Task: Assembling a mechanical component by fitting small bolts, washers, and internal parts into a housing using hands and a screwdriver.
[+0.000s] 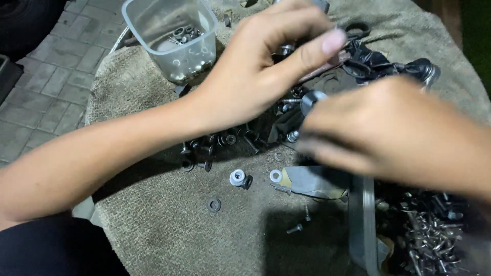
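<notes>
Round fitting [312, 99], dark with a pale grey rim, sits at the fingertips of your right hand [378, 133], above the middle of the cloth; motion blur hides whether those fingers pinch it or merely touch it. Your left hand [261, 71] reaches across from the left and hovers just above it, fingers loosely bent and the thumb extended, closed on nothing visible. Beneath both hands lies a heap of small dark bolts and washers [220, 143]. Nearer you rest a white-capped bushing [238, 178], a white washer [276, 176] and a black washer [214, 205]. All of this lies on a coarse beige cloth [153, 230]. A clear plastic tub [171, 36] stands at the far left edge, holding a few rings and nuts. A tray at lower right [365, 225] is filled with screws and bolts.
</notes>
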